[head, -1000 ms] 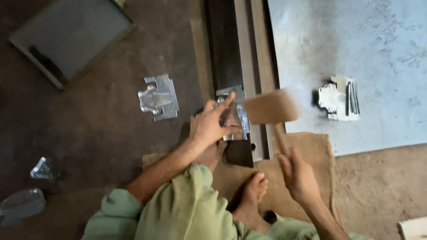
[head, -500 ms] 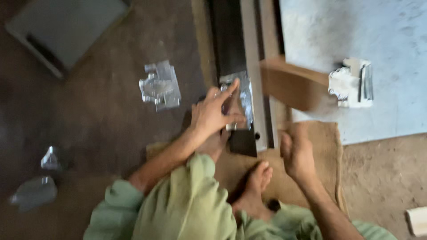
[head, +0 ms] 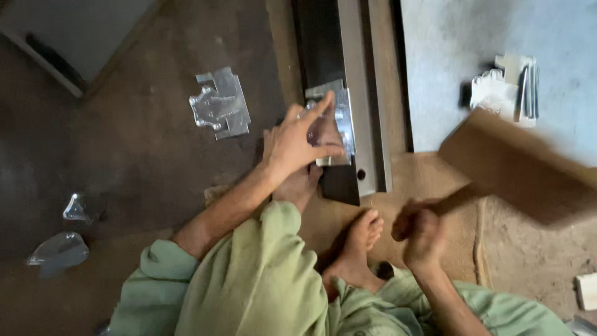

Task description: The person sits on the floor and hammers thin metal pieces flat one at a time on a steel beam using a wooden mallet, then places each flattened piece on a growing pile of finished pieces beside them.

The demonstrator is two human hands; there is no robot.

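Left hand (head: 297,144) presses flat, fingers spread, on the metal piece (head: 336,121) to steady it across the steel bar (head: 357,68) (floor-level work), while right hand (head: 423,236) grips a raised wooden mallet (head: 522,165), blurred.

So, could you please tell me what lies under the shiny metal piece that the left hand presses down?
The metal piece rests on a dark steel bar; the left hand covers its near edge.

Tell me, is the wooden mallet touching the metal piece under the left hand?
No, the wooden mallet is raised off to the right, apart from the metal piece under the left hand.
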